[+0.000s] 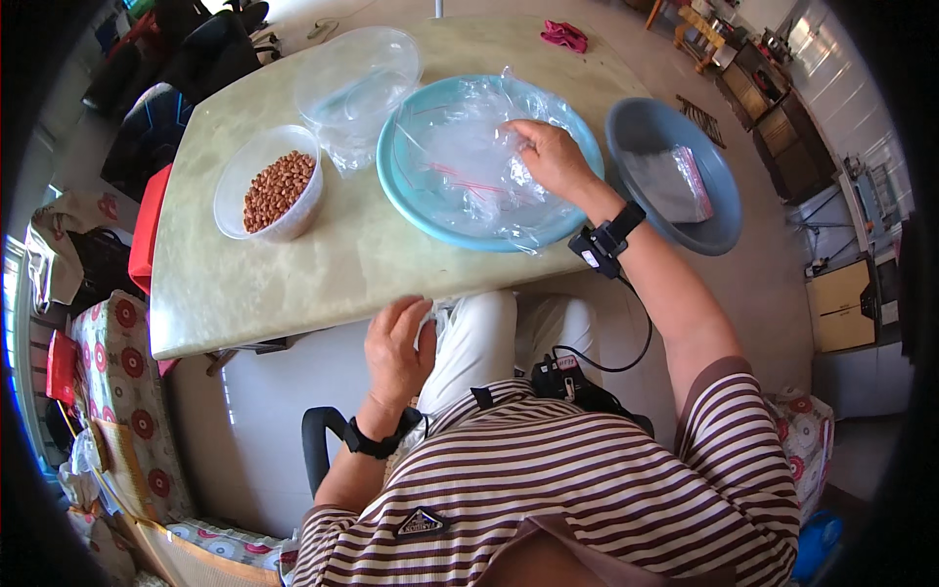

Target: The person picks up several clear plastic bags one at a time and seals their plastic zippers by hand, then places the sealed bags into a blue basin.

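My right hand (pixel 550 158) reaches over a light blue plastic basin (pixel 389 194), its fingertips among clear plastic zip bags (pixel 469 158) heaped inside. Whether the fingers pinch a bag cannot be made out. Some of the bags show red seal strips, and loose film hangs over the basin's near rim. My left hand (pixel 400 345) is at the table's near edge, above my lap, with its fingers curled. A bit of something clear shows beside its fingertips, but the palm side is hidden. A translucent plastic tub (pixel 227 209) holds reddish-brown peanuts (pixel 279 192) to the left of the basin.
Behind the tub, a round clear lid (pixel 359 70) lies over more clear plastic bags (pixel 345 150). A grey-blue basin (pixel 722 213), right of the table (pixel 235 293), holds a stack of zip bags (pixel 671 183). A crumpled pink cloth (pixel 565 37) lies at the far edge.
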